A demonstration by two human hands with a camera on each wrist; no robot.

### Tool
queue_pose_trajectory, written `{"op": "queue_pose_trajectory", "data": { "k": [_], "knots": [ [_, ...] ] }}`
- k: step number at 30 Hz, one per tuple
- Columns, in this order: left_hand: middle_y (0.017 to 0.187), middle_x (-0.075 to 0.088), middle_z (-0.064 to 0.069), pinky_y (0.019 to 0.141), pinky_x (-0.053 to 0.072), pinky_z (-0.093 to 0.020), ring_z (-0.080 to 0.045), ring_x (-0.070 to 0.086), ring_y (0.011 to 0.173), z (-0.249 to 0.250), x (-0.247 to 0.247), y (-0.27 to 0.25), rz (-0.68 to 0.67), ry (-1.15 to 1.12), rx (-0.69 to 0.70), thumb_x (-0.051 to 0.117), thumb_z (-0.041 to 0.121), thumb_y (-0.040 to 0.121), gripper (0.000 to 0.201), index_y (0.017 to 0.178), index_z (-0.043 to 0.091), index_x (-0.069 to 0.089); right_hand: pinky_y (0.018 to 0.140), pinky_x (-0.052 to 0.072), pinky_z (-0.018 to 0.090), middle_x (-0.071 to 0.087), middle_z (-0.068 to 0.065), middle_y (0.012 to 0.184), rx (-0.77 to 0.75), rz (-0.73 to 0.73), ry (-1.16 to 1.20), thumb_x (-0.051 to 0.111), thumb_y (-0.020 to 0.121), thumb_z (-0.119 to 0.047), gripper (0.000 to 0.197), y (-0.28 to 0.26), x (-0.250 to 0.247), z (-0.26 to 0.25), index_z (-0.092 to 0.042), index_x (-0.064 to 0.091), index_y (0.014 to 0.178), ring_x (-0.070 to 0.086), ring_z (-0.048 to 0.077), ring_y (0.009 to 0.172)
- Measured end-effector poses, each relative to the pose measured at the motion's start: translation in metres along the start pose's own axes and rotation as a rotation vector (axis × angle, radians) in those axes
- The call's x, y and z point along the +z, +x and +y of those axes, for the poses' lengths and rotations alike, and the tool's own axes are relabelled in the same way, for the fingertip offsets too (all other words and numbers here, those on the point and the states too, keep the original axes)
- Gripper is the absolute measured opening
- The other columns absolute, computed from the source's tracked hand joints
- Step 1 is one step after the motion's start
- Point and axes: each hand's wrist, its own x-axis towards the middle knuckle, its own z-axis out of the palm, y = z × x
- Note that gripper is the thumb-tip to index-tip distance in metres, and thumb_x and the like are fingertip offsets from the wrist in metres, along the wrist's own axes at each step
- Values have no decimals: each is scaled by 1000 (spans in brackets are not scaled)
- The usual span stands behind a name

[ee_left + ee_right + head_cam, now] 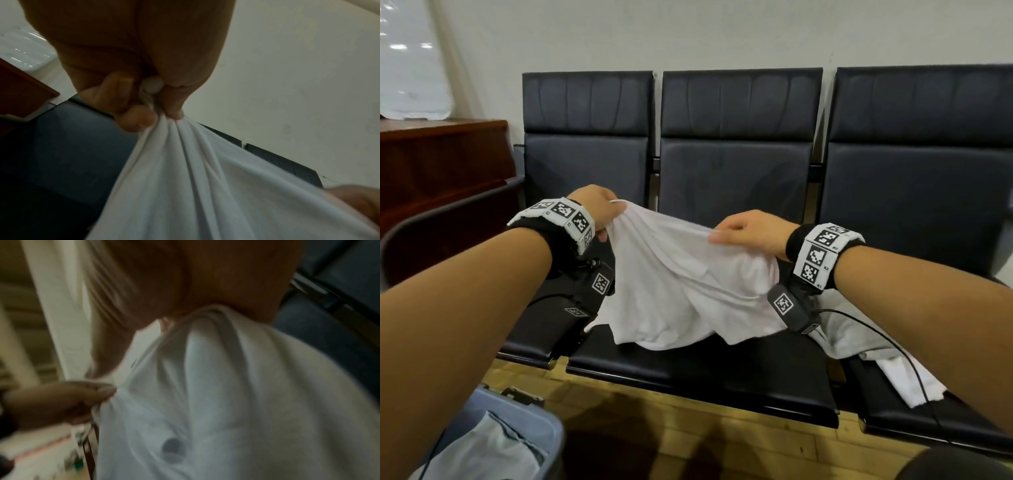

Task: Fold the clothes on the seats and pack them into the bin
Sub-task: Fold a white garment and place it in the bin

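Bare forearms; black wristbands point(796, 245) with white coded tags; black wrist cameras point(792, 306).

Waiting area: linked padded seats point(736, 178)

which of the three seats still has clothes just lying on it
The rightmost seat: grey and white clothes lie there unheld, unlike the white garment both hands hold.

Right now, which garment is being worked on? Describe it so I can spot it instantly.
Find the row of dark seats against the wall; over the middle one hangs a white garment. It is the only one lifted, stretched between both hands, unlike the grey and white clothes lying flat on the right seat.
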Motion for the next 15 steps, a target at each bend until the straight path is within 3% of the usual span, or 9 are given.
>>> {"op": "queue_pose_trajectory", "data": {
  "k": [3, 5, 7, 8, 9, 11, 12, 13, 15],
  "knots": [
    [76, 69, -23, 58, 48, -30, -36, 69, 66, -1, 11, 0, -37, -131, -56, 45, 30, 98, 27, 95, 6, 58, 64, 51, 28, 70, -2, 73, 118, -179, -474, 83, 71, -41, 28, -5, 5, 14, -17, 71, 77, 62, 13, 65],
    [73, 68, -15, 64, 58, -36, -35, 70, 71, -2, 19, 3, -27, -246, -72, 49, 26, 98, 21, 84, 11, 55, 61, 49, 29, 66, 5, 77, 193, -123, -570, 76, 80, -29, 20, -5, 5, 32, -11, 68, 79, 59, 18, 68],
    [55, 66, -4, 66, 61, -43, -32, 69, 72, -6, 23, 7, -16, -316, -97, 53, 23, 97, 17, 81, 15, 55, 66, 56, 34, 65, 14, 93, 285, -67, -434, 64, 90, -21, 16, -5, 1, 51, -5, 66, 93, 63, 26, 81],
    [53, 67, -3, 69, 61, -45, -33, 70, 72, -9, 24, 10, -33, -336, -119, 54, 23, 96, 15, 88, 12, 58, 70, 60, 39, 62, 16, 98, 343, -46, -284, 58, 94, -18, 14, -7, -1, 59, -5, 64, 96, 64, 31, 87],
    [60, 69, -8, 71, 60, -45, -34, 71, 72, -12, 25, 12, -51, -355, -147, 53, 22, 96, 16, 96, 7, 59, 68, 61, 44, 60, 16, 97, 377, -22, -149, 54, 97, -14, 11, -11, -2, 64, -6, 61, 95, 64, 34, 89],
    [85, 68, -20, 60, 61, -38, -34, 70, 72, -15, 30, 12, -66, -379, -179, 51, 18, 98, 17, 105, 4, 56, 59, 59, 38, 58, 13, 92, 339, 73, -85, 50, 97, -9, 9, -13, -3, 71, -8, 58, 92, 62, 31, 83],
    [93, 66, -22, 56, 61, -33, -33, 70, 74, -17, 33, 13, -55, -369, -175, 50, 17, 98, 17, 106, 3, 56, 58, 54, 33, 59, 10, 90, 288, 109, -126, 51, 97, -13, 10, -13, -3, 73, -11, 58, 91, 60, 27, 81],
    [98, 65, -23, 58, 61, -35, -33, 70, 77, -20, 36, 16, -37, -336, -162, 50, 16, 98, 19, 107, 1, 58, 61, 48, 29, 59, 7, 86, 226, 123, -161, 55, 96, -22, 15, -12, -3, 75, -12, 59, 87, 58, 24, 80],
    [103, 66, -25, 74, 60, -41, -36, 69, 86, -28, 43, 19, -6, -200, -131, 51, 16, 97, 20, 100, -2, 60, 63, 43, 26, 58, 2, 76, 189, 65, -138, 64, 89, -45, 38, -14, -3, 73, -10, 59, 78, 55, 16, 71]
  ]
}}
